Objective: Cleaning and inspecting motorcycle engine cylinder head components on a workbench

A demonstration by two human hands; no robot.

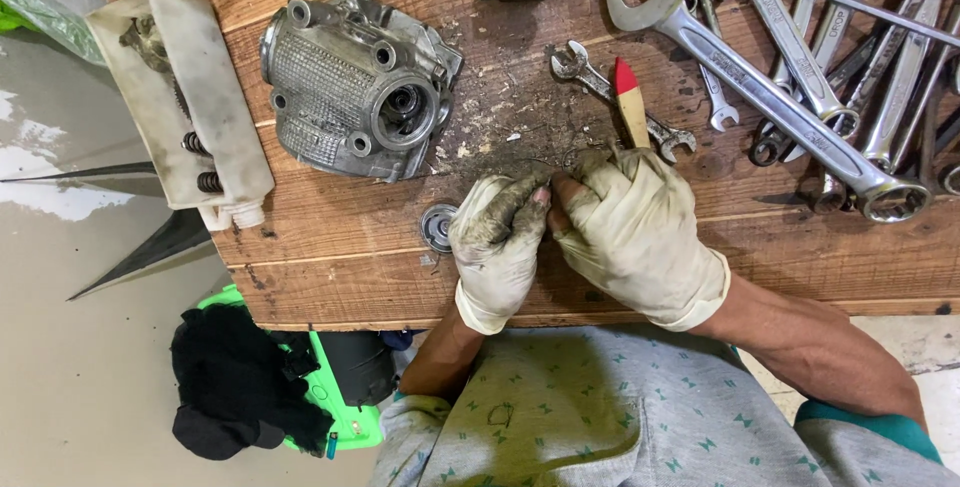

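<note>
Both my hands wear dirty pale gloves and meet at the near middle of a wooden workbench (pixel 330 247). My left hand (pixel 497 242) is curled, its fingertips pinching something small that I cannot make out. My right hand (pixel 630 232) grips a wooden-handled tool with a red tip (pixel 629 97) that sticks up away from me; its thumb touches the left fingertips. A small round metal part (pixel 437 226) lies just left of my left hand. A grey metal engine cylinder head (pixel 355 82) sits further left and away.
Several spanners (pixel 790 77) lie spread at the right of the bench, a small one (pixel 590 72) beside the red-tipped tool. A cut white plastic container (pixel 180 97) with springs sits at the left edge. A black cloth on a green object (pixel 240 387) lies on the floor.
</note>
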